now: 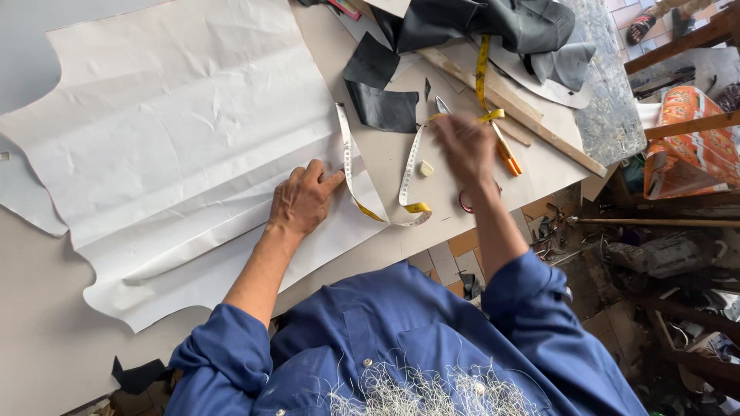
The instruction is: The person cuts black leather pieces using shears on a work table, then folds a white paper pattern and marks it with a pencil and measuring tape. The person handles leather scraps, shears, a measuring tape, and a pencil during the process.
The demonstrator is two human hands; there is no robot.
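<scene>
Paper (177, 131), a large creased white sheet cut to a pattern shape, covers most of the worktop (46, 339), and the left hand (304, 202) lies flat and open on its right edge, fingers spread, pinning it down. A yellow-and-white tape (351, 166) loops from beside that thumb down across the sheet's edge and back up toward the right hand (462, 146), which hovers over the worktop so blurred that I cannot tell whether it is closed on the tape or merely passing above it. Scissors (493, 146) with orange handles lie partly under that hand, a small pale lump of chalk (426, 168) sits just beside the tape, and dark scraps (381, 88) lie nearby with a wooden rule (516, 112) and a heap of dark cloth (493, 27) beyond. My worry is that a quick tug on the tape could drag the paper out from under the resting palm and crease it further, or sweep the chalk off the near edge. Something red shows below the right wrist, too hidden to name, and the paper's left side runs out of view.
</scene>
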